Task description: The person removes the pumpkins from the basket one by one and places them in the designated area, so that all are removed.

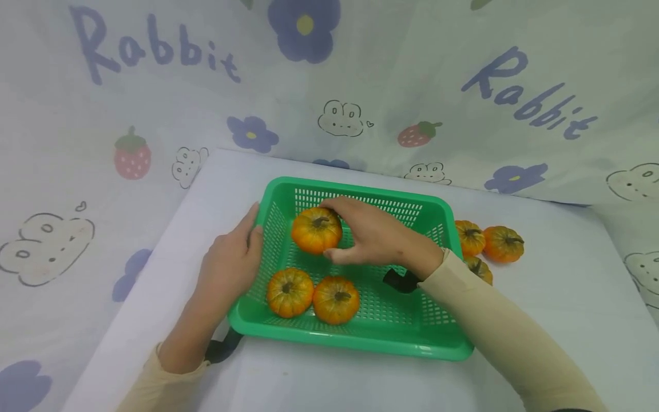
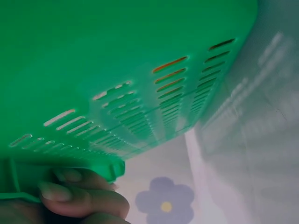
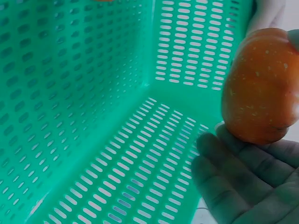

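Note:
My right hand [image 1: 373, 232] grips a small orange pumpkin [image 1: 313, 233] from its right side, over the far left part of a green plastic basket [image 1: 355, 341]. In the right wrist view that pumpkin [image 3: 259, 86] sits between thumb and fingers, above the slotted basket floor. Two more pumpkins, one at the near left [image 1: 289, 293] and one beside it [image 1: 336, 301], rest on the basket floor, stems up. On the left side my left hand [image 1: 231, 260] holds the basket's rim. Its fingers [image 2: 88, 196] curl under the rim in the left wrist view.
Outside the basket's right wall, three pumpkins [image 1: 503, 244] stand close together on the white table [image 1: 556, 297], one partly hidden by the right sleeve. A patterned cloth [image 1: 370, 74] hangs behind the table. Black wrist mounts [image 1: 400, 281] show under both wrists.

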Available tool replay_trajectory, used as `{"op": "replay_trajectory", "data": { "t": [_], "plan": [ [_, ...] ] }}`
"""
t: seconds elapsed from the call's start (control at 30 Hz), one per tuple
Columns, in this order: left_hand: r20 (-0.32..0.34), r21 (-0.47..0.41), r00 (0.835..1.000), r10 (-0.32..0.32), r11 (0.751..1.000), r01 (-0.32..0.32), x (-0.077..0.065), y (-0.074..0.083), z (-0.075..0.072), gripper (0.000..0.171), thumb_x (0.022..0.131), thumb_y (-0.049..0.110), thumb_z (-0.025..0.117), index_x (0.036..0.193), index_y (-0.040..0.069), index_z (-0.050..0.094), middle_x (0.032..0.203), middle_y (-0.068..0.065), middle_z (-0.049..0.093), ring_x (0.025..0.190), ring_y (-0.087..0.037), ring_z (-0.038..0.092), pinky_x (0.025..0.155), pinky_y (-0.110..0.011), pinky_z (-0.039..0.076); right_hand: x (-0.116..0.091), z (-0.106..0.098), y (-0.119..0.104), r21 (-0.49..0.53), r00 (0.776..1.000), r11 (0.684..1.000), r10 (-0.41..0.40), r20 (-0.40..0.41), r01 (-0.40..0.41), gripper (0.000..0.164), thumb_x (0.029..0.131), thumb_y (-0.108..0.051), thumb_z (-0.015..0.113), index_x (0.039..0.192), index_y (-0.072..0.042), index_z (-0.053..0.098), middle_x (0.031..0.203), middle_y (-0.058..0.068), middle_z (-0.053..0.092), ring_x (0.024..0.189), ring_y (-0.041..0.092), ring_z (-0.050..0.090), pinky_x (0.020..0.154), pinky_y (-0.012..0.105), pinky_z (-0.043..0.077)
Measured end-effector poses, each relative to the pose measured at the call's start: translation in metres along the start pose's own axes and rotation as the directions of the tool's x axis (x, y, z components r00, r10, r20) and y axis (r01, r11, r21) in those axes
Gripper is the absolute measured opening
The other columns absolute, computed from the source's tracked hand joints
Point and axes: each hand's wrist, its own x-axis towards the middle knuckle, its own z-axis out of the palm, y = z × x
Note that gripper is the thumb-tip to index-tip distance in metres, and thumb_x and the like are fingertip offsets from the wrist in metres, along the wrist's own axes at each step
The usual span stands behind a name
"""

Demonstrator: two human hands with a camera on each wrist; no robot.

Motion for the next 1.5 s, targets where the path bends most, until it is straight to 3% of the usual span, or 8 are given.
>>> {"op": "replay_trajectory", "data": {
  "t": [0.1,0.33,0.73,1.03,1.2,1.5],
  "plan": [
    [-0.014,0.030,1.000,0.011,0.999,-0.011,0.001,0.001,0.001,0.059,0.114,0.039,0.030,0.169,0.019,0.022,0.104,-0.027,0.070,0.057,-0.022,0.059,0.050,-0.036,0.049,-0.005,-0.003,-0.002,0.000,1.000,1.000,0.017,-0.005,-0.017,0.082,0.086,-0.046,0.075,0.153,-0.008,0.046,0.142,0.005,0.059,0.124,0.021,0.057,0.108,0.044,0.046],
    [-0.001,0.016,1.000,0.009,1.000,-0.009,0.002,0.002,0.003,0.058,0.114,0.038,0.032,0.168,0.019,0.023,0.114,-0.030,0.069,0.060,-0.022,0.061,0.051,-0.035,0.051,-0.028,-0.014,-0.009,-0.021,0.998,0.998,0.052,-0.037,-0.053,0.081,0.089,-0.047,0.074,0.156,-0.012,0.045,0.146,0.002,0.058,0.128,0.020,0.056,0.110,0.044,0.045],
    [-0.036,0.053,0.999,0.012,0.999,-0.010,0.002,0.002,0.001,0.058,0.114,0.039,0.030,0.168,0.020,0.024,0.104,-0.028,0.070,0.058,-0.023,0.059,0.051,-0.036,0.048,-0.071,-0.041,-0.018,-0.034,0.994,0.998,0.045,-0.104,-0.048,0.084,0.089,-0.045,0.079,0.157,-0.011,0.044,0.149,0.004,0.056,0.131,0.024,0.057,0.108,0.051,0.047],
    [-0.033,0.046,0.999,0.010,0.999,-0.009,0.001,0.003,0.001,0.058,0.114,0.039,0.031,0.168,0.018,0.025,0.102,-0.027,0.070,0.058,-0.022,0.059,0.051,-0.036,0.049,-0.092,-0.045,-0.019,-0.044,0.991,0.996,0.077,-0.108,-0.083,0.084,0.089,-0.048,0.081,0.157,-0.015,0.045,0.149,0.001,0.056,0.131,0.022,0.056,0.106,0.051,0.049],
    [-0.034,0.053,0.999,0.008,0.999,-0.006,0.000,0.003,0.001,0.058,0.114,0.039,0.031,0.168,0.018,0.025,0.093,-0.024,0.069,0.056,-0.022,0.058,0.050,-0.036,0.048,-0.102,-0.048,-0.021,-0.050,0.990,0.995,0.084,-0.117,-0.090,0.083,0.090,-0.048,0.082,0.157,-0.014,0.045,0.150,0.003,0.055,0.133,0.025,0.056,0.105,0.054,0.049],
    [-0.036,0.058,0.999,0.010,0.998,-0.008,-0.001,0.002,0.002,0.058,0.114,0.039,0.030,0.168,0.018,0.025,0.105,-0.029,0.070,0.059,-0.024,0.058,0.053,-0.037,0.049,-0.130,-0.049,-0.019,-0.067,0.979,0.986,0.143,-0.142,-0.154,0.086,0.090,-0.051,0.081,0.158,-0.015,0.044,0.150,0.004,0.056,0.130,0.028,0.058,0.101,0.057,0.050]
  ]
}}
